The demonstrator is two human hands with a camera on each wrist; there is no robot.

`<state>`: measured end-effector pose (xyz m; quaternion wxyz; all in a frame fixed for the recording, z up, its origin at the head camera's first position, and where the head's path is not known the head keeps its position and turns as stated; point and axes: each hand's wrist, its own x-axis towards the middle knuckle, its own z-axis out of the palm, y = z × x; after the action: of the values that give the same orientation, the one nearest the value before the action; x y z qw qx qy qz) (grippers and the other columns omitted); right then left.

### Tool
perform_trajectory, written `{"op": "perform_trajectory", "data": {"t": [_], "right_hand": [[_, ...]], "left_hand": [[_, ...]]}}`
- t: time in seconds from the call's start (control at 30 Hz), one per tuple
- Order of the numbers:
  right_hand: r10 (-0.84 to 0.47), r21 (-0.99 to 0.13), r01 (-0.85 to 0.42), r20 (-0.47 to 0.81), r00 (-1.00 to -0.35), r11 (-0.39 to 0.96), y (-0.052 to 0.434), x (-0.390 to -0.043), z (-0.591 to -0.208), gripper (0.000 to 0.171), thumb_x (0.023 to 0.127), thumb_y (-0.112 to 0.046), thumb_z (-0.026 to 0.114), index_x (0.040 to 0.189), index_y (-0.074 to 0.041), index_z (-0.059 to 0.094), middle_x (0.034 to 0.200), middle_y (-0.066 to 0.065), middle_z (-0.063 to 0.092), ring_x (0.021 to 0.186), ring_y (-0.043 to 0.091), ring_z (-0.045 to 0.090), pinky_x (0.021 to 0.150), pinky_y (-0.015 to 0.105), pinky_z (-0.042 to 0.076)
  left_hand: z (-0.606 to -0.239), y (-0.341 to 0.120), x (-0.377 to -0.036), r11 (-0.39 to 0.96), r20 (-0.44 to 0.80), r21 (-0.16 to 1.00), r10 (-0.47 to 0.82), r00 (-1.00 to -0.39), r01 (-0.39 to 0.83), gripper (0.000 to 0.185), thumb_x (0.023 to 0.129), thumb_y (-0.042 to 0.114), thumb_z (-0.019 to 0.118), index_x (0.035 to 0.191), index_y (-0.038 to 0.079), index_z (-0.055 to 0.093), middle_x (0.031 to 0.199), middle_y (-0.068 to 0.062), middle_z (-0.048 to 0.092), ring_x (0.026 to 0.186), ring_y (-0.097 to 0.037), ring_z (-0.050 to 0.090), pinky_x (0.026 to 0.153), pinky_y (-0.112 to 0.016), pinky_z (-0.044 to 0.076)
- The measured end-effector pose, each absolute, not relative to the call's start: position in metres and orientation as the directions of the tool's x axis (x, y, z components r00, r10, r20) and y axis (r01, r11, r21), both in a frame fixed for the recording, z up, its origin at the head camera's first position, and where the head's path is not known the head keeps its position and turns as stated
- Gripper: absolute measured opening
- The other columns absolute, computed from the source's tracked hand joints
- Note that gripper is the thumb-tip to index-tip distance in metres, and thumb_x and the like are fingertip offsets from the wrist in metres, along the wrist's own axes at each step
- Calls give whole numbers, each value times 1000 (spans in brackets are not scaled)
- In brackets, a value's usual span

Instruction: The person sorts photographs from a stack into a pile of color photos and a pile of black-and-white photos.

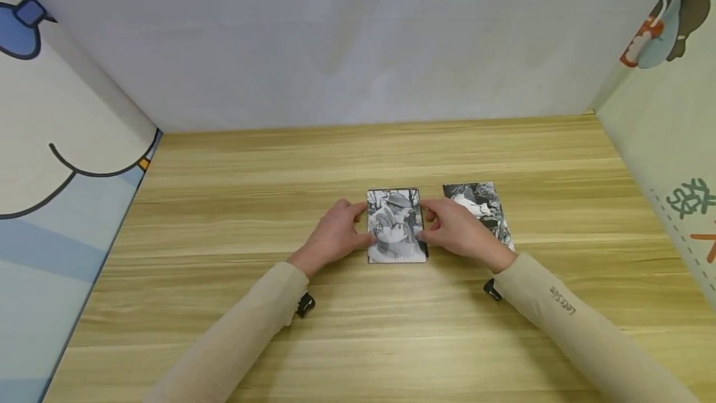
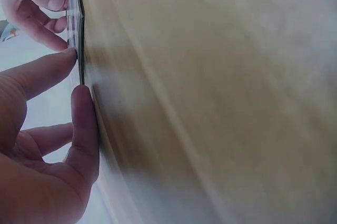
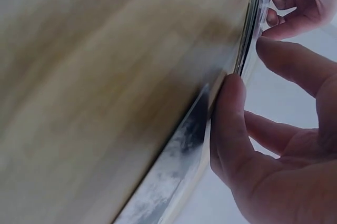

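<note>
A small stack of black-and-white photographs (image 1: 396, 226) lies flat at the middle of the wooden surface (image 1: 235, 191), pinched at its side edges by both hands. The left hand (image 1: 331, 237) curls thumb and fingers against the left edge; the right hand (image 1: 455, 229) does likewise opposite. The prints look light, thin, bendable and probably slippery, best held by the edges. Another photograph (image 1: 485, 201) lies just right.
</note>
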<state>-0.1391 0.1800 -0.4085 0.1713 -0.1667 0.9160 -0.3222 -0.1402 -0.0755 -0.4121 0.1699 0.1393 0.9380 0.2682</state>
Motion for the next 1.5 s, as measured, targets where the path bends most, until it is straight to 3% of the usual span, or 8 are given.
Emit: {"op": "perform_trajectory", "data": {"t": [0.23,0.43,0.67,1.13,1.3,1.5], "right_hand": [[-425,-656,-205,-194,-884,726,180,-137,-408,67,91,-14,78,145,12,49,110,17,65,92,24,67,83,44,56],[-433,-675,-220,-162,-887,704,180,-134,-408,63,93,-16,76,144,11,51,103,13,67,90,24,62,82,43,54],[-437,-714,-210,-148,-887,668,182,-129,-406,62,96,-17,72,148,8,49,100,10,68,88,21,64,77,38,53],[-399,-787,-147,-134,-907,599,185,-120,-400,68,101,-15,64,161,-7,35,114,13,74,104,27,72,88,46,57],[-383,-816,-119,-132,-914,566,186,-117,-399,70,101,-13,63,163,-10,31,108,11,77,95,23,74,89,47,57],[-369,-833,-136,-87,-925,537,185,-115,-400,73,98,-9,67,162,-6,32,95,5,76,85,20,74,82,38,60]], "left_hand": [[-412,-76,-138,814,-228,550,363,-904,188,81,89,29,82,154,-2,45,106,-8,52,94,-21,49,79,-34,46],[-412,-80,-136,770,-216,619,357,-909,155,83,90,21,81,158,1,39,108,-8,55,85,-17,55,77,-32,49],[-414,-86,-132,694,-177,701,393,-902,164,79,93,13,77,159,-1,36,95,-3,65,78,-13,60,70,-29,51],[-414,-84,-124,562,-144,823,340,-929,78,79,95,7,74,162,4,31,95,-8,67,71,-14,67,64,-27,59],[-413,-81,-121,522,-105,850,311,-944,77,78,94,5,75,161,6,34,92,-8,66,71,-15,67,63,-26,59],[-410,-77,-118,482,-90,874,290,-953,64,79,93,2,76,161,6,35,90,-8,66,73,-16,68,64,-27,60]]}}
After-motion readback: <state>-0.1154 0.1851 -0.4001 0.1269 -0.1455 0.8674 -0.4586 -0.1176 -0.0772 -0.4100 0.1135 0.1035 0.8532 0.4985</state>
